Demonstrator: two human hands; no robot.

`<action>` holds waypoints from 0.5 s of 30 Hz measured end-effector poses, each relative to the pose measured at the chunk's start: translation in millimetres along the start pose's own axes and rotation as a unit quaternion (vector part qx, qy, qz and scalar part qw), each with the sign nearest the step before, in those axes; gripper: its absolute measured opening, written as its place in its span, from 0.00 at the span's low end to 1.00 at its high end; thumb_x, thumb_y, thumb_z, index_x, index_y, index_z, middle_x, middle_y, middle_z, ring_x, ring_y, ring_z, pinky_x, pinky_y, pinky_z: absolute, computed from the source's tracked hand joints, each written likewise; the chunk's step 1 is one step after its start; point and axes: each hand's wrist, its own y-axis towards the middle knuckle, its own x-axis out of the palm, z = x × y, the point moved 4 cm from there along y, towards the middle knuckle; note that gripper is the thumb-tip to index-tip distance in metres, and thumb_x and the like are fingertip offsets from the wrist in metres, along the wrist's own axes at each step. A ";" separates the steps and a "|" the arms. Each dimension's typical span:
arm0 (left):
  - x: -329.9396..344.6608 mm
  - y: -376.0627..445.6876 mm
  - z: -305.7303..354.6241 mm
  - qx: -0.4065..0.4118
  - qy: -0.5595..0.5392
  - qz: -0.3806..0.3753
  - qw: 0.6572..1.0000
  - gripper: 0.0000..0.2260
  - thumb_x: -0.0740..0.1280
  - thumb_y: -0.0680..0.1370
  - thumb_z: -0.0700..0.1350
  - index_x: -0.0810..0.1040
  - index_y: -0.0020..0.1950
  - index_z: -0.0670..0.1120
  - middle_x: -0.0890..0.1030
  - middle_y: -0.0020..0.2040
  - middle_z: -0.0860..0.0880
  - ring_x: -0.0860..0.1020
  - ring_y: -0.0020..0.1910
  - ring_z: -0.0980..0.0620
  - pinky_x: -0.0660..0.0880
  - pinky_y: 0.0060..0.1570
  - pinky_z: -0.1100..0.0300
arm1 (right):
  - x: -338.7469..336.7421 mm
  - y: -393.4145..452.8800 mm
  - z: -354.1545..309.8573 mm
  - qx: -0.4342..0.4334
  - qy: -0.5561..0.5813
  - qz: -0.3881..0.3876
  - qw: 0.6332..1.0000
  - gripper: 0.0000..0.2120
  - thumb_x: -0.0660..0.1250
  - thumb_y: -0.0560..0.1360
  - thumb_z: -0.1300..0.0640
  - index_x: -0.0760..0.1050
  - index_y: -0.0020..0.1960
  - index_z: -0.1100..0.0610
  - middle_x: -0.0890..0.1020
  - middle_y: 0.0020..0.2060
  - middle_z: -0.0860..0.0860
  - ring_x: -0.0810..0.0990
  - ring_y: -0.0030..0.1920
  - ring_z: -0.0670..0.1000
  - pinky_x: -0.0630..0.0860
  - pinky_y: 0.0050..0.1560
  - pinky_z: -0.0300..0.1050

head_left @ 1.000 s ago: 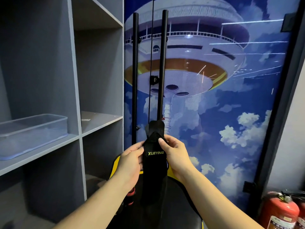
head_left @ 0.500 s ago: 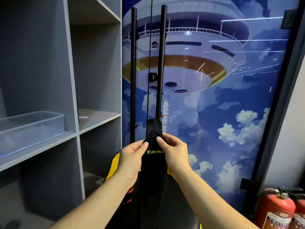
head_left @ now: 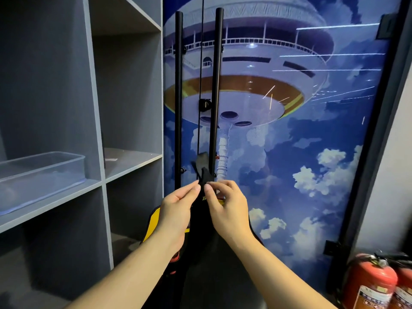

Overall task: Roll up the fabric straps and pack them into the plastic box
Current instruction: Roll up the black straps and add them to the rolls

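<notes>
Hands meet at the upper end of a black fabric strap (head_left: 201, 216): left hand (head_left: 178, 210) and right hand (head_left: 227, 210) each pinch it with curled fingertips. Clear rectangular plastic box (head_left: 42, 172) sits at the front edge of a grey shelf (head_left: 55, 204).

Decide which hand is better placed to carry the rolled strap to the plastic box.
Probably the left hand: the plastic box sits on the shelf on that side. Both hands pinch the black strap, and the right hand would have to cross over.

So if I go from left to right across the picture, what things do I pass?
Plastic box → left bar → left hand → strap → right hand → fire extinguisher.
</notes>
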 end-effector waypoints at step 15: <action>-19.9 19.7 15.7 0.071 0.168 -0.002 0.983 0.10 0.73 0.77 0.45 0.83 0.59 0.50 0.85 0.52 0.53 0.82 0.53 0.58 0.77 0.54 0.64 | -3.0 15.1 18.4 0.257 0.303 -0.075 0.915 0.10 0.69 0.79 0.61 0.82 0.59 0.58 0.87 0.49 0.52 0.85 0.54 0.53 0.81 0.58 0.48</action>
